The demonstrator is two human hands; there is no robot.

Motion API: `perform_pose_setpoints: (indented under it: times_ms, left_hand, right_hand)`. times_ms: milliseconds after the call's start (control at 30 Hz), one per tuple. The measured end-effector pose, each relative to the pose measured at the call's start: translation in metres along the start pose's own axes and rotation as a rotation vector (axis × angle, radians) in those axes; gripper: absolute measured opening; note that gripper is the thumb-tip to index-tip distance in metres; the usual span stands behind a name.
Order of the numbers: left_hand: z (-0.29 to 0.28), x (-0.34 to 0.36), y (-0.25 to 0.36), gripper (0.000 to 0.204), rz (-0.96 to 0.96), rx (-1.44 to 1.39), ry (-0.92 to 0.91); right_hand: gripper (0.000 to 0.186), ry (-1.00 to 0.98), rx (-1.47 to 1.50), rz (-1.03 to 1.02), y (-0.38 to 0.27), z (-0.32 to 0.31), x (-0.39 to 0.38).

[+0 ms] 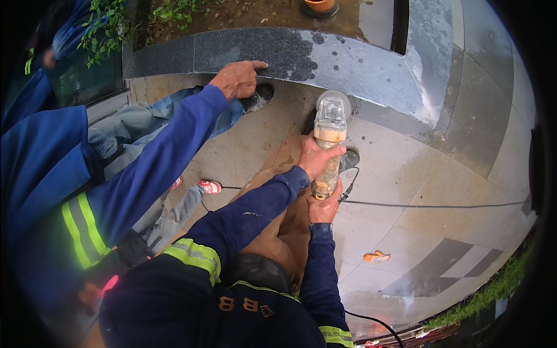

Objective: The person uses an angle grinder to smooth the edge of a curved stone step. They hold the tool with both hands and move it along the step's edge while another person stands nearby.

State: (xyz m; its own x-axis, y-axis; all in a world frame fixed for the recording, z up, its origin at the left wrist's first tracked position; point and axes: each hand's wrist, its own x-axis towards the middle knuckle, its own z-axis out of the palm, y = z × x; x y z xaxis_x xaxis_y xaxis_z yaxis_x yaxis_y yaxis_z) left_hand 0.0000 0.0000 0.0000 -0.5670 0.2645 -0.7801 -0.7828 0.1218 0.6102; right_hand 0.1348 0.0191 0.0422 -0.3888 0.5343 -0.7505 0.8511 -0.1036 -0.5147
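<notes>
My left hand is closed round the body of a dusty angle grinder, and my right hand grips its rear end below. The grinder's disc is at the lower edge of a grey stone ledge; I cannot tell whether it touches the stone. The ledge is dark and speckled at left, paler and spotted toward the right. A co-worker's hand points with one finger at the dark part of the ledge, left of the grinder.
Co-workers in blue jackets and jeans crowd the left. A planter bed with an orange pot lies behind the ledge. Black cables cross the tiled floor. An orange glove lies at lower right.
</notes>
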Motion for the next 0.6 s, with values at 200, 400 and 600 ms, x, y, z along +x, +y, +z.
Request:
perform_pose_setpoints:
  times_ms: [200, 400, 600]
  left_hand:
    - [-0.003, 0.002, 0.000, 0.035, 0.043, 0.004, -0.004]
    - [-0.014, 0.018, 0.004, 0.053, -0.010, 0.031, 0.029]
    - [-0.023, 0.023, 0.012, 0.053, -0.035, 0.032, 0.052]
  right_hand:
    - [0.084, 0.046, -0.007, -0.040, 0.001, 0.006, 0.000]
    - [0.086, 0.041, -0.026, -0.052, -0.015, 0.014, 0.007]
    - [0.087, 0.032, -0.027, -0.045, -0.012, 0.027, 0.013]
